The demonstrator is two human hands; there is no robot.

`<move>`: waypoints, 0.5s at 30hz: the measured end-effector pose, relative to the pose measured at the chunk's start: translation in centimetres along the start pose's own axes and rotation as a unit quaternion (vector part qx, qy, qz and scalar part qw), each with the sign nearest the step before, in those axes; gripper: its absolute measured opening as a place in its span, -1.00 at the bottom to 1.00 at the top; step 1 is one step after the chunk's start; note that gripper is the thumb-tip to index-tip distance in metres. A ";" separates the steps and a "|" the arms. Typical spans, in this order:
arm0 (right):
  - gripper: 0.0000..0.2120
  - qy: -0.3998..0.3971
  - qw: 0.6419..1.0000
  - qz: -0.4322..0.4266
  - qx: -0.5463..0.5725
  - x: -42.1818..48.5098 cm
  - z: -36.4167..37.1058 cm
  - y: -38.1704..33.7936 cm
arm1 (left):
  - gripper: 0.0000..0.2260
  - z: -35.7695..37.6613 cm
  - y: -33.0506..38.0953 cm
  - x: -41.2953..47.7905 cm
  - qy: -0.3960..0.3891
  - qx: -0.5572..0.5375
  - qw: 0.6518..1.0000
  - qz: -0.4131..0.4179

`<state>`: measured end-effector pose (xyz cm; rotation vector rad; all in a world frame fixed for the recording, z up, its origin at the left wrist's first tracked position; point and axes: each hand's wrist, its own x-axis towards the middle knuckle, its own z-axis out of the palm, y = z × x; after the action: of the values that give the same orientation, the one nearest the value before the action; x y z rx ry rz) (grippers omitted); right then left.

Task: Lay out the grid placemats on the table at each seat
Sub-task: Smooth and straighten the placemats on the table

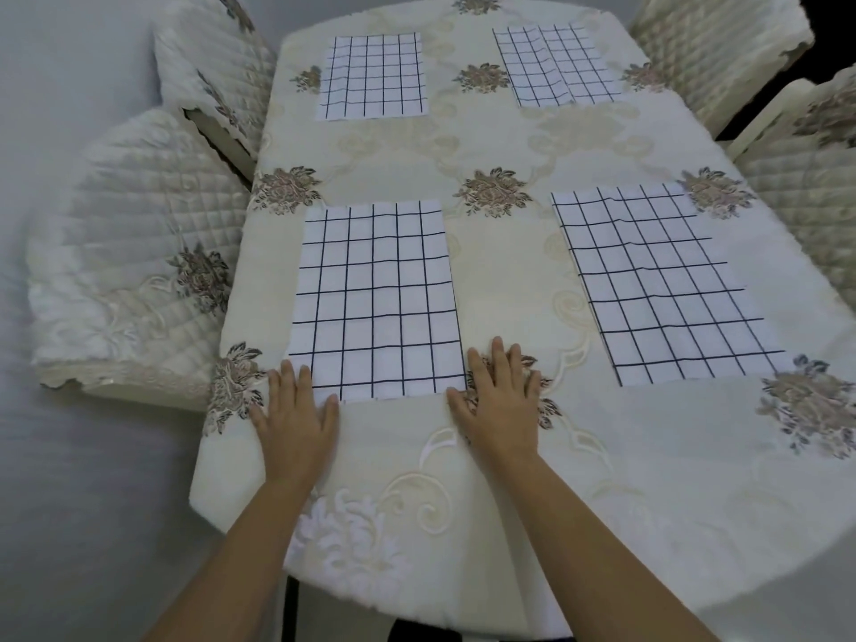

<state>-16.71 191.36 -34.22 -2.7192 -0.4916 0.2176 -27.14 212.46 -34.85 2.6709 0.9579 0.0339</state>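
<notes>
Several white placemats with a dark grid lie flat on the cream floral tablecloth [500, 280]. One placemat [377, 298] is near left, one placemat [662, 280] near right, one placemat [373, 76] far left and one placemat [556, 64] far right. My left hand [296, 419] lies flat with straight fingers on the near-left mat's lower left corner. My right hand [502, 407] lies flat at that mat's lower right corner, fingers straight, mostly on the cloth beside it.
Quilted cream chairs stand around the table: two chairs on the left [134, 271] [208, 71] and two chairs on the right [722, 44] [806, 178]. The table's near edge curves round below my forearms. Grey floor lies to the left.
</notes>
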 end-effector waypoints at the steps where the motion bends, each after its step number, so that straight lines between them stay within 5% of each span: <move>1: -0.27 0.005 1.000 0.001 0.005 0.0 0.1 0.0 | -0.36 0.0 -0.1 0.0 -0.001 -0.003 1.000 -0.001; 15: -0.39 0.041 0.999 -0.004 0.013 -0.4 0.5 0.1 | -0.37 -0.3 -0.7 -0.5 -0.011 0.008 1.000 0.020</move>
<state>-17.11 191.26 -34.66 -2.6880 -0.4740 0.1078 -28.04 212.74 -34.72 2.6992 0.9029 0.0053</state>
